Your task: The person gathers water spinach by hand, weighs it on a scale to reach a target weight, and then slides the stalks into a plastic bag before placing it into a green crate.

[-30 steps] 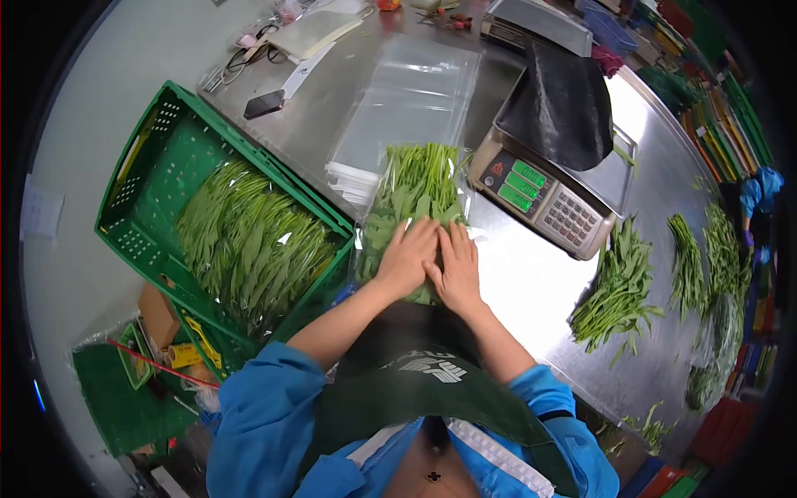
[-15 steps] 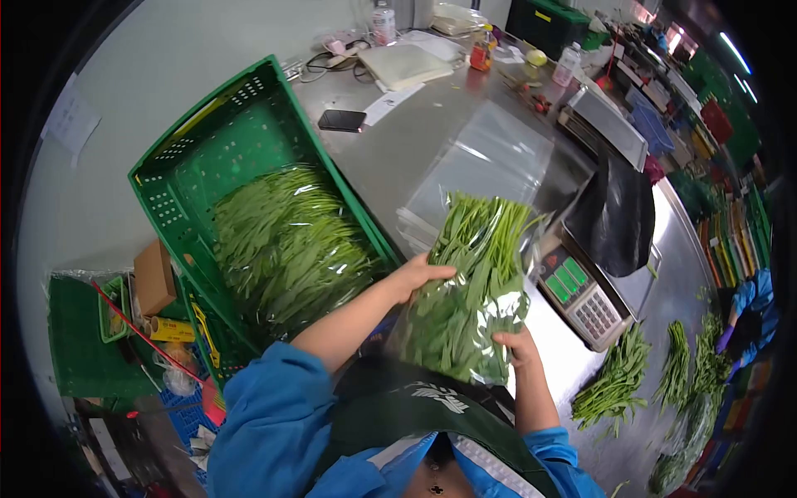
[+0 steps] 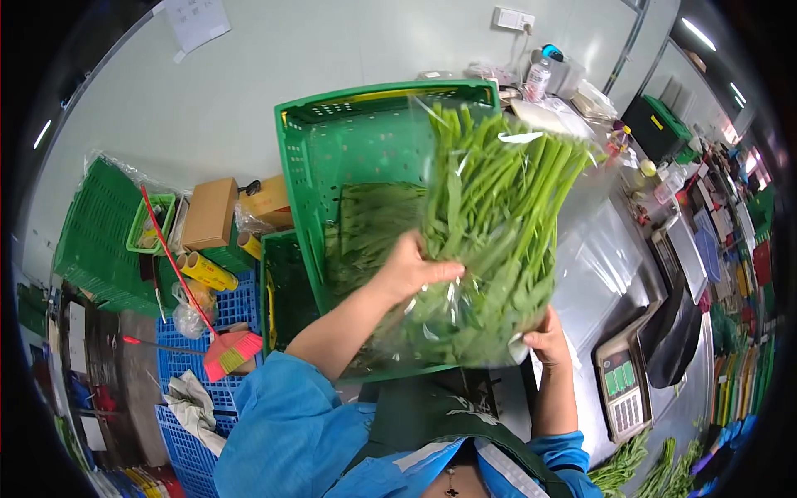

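Note:
Between my hands is a clear plastic bag of leafy greens, its stems upward and leaves toward me. My left hand grips the bag's left side, thumb across the front. Lower down on the right, my right hand pinches the other edge. Behind the bag and to its left stands a green plastic crate, partly covered by it. More bagged greens lie inside that crate, blurred and half hidden.
A digital scale with a black sheet stands on the metal table at right, near clear plastic bags. Loose greens lie at lower right, by a co-worker's blue sleeve. Left are a red broom and blue pallets.
My view has swung left. Both hands have carried the bagged greens from beside the scale to the crate's right side, and raised them closer to the camera.

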Demonstrator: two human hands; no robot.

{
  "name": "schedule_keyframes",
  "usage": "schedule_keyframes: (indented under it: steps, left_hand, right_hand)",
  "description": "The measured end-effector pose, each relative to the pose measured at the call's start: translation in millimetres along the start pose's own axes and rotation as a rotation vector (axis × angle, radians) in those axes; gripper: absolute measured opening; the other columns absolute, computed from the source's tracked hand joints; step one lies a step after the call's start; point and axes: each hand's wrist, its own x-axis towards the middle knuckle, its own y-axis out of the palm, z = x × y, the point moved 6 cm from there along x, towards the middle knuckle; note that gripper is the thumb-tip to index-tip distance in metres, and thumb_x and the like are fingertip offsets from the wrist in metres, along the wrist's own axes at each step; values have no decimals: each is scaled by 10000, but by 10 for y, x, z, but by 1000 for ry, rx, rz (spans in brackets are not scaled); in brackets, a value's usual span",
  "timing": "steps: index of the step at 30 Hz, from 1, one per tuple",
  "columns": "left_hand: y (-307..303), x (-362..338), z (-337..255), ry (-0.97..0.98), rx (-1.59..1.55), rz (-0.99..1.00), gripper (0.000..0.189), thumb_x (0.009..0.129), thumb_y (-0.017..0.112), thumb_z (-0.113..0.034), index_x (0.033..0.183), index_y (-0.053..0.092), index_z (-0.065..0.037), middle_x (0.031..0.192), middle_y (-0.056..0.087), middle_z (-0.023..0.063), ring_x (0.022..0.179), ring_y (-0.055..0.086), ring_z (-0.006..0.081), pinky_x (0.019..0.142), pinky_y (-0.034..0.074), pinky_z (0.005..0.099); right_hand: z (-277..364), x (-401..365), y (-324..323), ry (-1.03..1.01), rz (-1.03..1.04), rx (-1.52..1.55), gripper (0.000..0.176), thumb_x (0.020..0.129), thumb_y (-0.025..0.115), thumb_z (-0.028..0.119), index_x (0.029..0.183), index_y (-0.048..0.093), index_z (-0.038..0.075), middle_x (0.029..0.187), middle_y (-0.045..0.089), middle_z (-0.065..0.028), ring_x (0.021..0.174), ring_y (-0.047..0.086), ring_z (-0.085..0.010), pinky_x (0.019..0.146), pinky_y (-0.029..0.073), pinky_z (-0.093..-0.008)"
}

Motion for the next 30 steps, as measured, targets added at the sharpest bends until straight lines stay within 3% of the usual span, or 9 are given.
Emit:
schedule_keyframes:
  steps: [3, 7, 9, 12, 16, 19, 23, 24, 30]
  left_hand:
    - [-432, 39, -599, 219, 305, -250, 529, 683, 710, -58, 1150, 474, 15, 1037, 587, 79, 938, 549, 146, 812, 457, 301]
    - [-852, 176, -762, 374, 968, -395, 670, 638, 673, -26, 1250, 416, -115, 1136, 545, 109, 972, 563, 232, 810, 462, 329]
    - [-1037, 349, -247, 489, 1572, -320, 735, 619, 663, -26, 1282, 380, -167, 1226, 474, 118, 1060, 503, 279, 828, 449, 338]
    - [-1390, 237, 891, 124, 1865, 99, 556, 780, 601, -223, 1280, 381, -121, 1240, 466, 140, 1117, 458, 309, 888, 407, 399]
    - [-1507, 620, 333, 261, 1377, -277, 417, 819, 538, -349, 1134, 512, -77, 1048, 574, 165, 981, 527, 308, 854, 358, 431]
    - [-1498, 1122, 143, 423, 1448, -426, 349, 836, 514, -315, 1069, 544, -56, 1051, 576, 141, 969, 529, 299, 839, 361, 424]
    - [-1941, 1461, 1461, 110, 1490, -336, 447, 837, 506, -322, 1200, 486, -62, 1207, 497, 154, 1116, 459, 298, 945, 322, 411]
    - [-2050, 1453, 1592, 236, 1288, -301, 422, 841, 501, -278, 1181, 496, -29, 1196, 503, 165, 1109, 458, 310, 952, 323, 395]
    - [-1935, 1259, 1090, 455, 1151, -487, 339, 875, 501, -201, 1117, 516, 36, 1124, 536, 189, 1021, 506, 309, 890, 386, 362]
  right_hand:
    - [-29, 222, -55, -154, -182, -157, 651, 703, 703, 120, 1259, 380, 17, 1143, 518, -107, 947, 511, -163, 810, 418, -296]
    - [-364, 193, -175, 7, -306, -139, 446, 777, 634, 130, 1175, 465, 23, 1013, 599, -82, 830, 575, -145, 720, 422, -246]
    - [-583, 177, -236, 36, -317, -193, 387, 793, 618, 145, 1139, 493, 29, 978, 613, -78, 808, 585, -143, 680, 421, -225]
    - [-660, 71, -223, 43, -327, -231, 361, 797, 615, 131, 1126, 502, 36, 966, 618, -69, 792, 586, -139, 669, 423, -231]
    - [-851, -222, -603, 140, -481, -193, 340, 818, 587, 96, 1132, 492, 7, 927, 618, -62, 777, 594, -140, 686, 461, -249]
    - [-878, -331, -718, 163, -568, -287, 318, 818, 577, 102, 1115, 509, 11, 912, 621, -63, 765, 598, -134, 672, 459, -246]
    - [-942, -593, -662, 108, -563, -271, 280, 824, 577, 139, 1070, 543, 9, 882, 626, -62, 757, 594, -122, 667, 462, -253]
    - [-925, -717, -786, 81, -602, -304, 266, 827, 575, 149, 1053, 556, 8, 861, 629, -62, 748, 594, -120, 667, 463, -253]
    - [20, -2700, -2427, -203, -1467, -605, 219, 833, 562, 248, 886, 608, 41, 788, 626, -18, 662, 562, -71, 537, 384, -205]
